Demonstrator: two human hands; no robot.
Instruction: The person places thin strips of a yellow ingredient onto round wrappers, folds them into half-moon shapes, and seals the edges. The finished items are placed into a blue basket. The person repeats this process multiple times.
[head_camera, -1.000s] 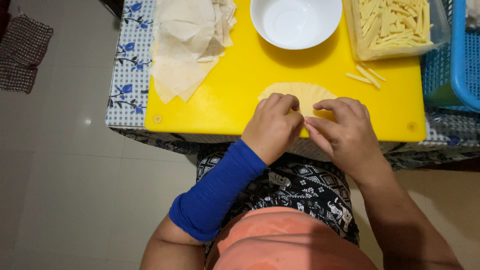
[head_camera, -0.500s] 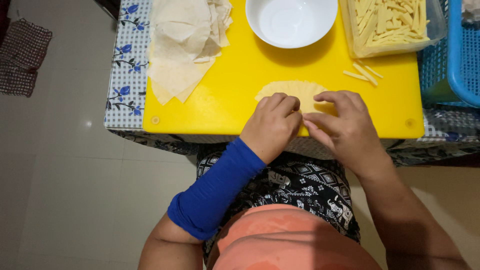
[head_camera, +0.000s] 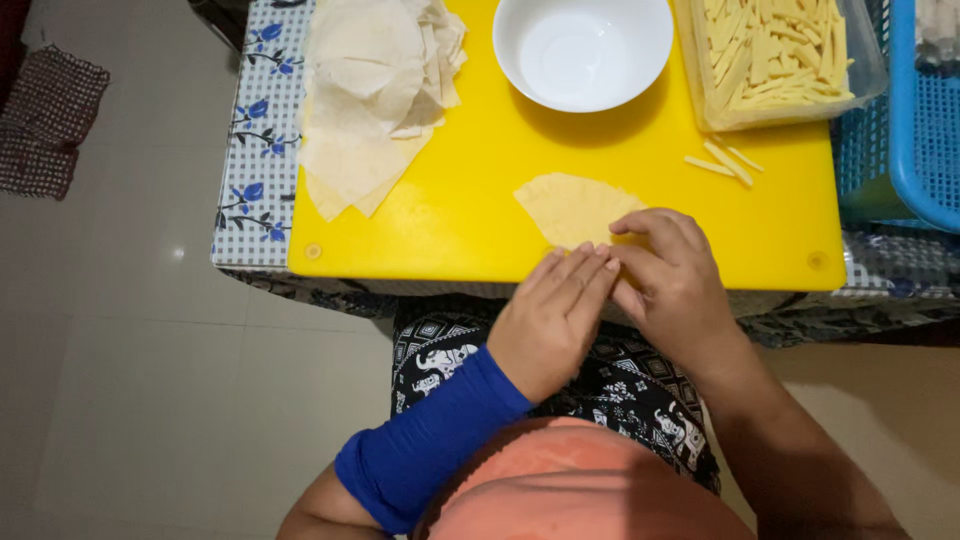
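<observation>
At the centre of the frame, the left hand (head_camera: 552, 312), wearing a blue sleeve, lies flat with fingers extended and together, fingertips pressing the near edge of a thin, pale yellow pastry wrapper (head_camera: 572, 205). The right hand (head_camera: 672, 275) curls loosely beside it, fingers bent onto the same edge, touching the left fingertips. The wrapper lies on a yellow plastic board (head_camera: 450, 215) on the surface. Upper left sits a stack of pale wrappers (head_camera: 370, 95); at top centre, a white round bowl (head_camera: 583, 50); upper right, a clear tub of pale sticks (head_camera: 775, 55).
</observation>
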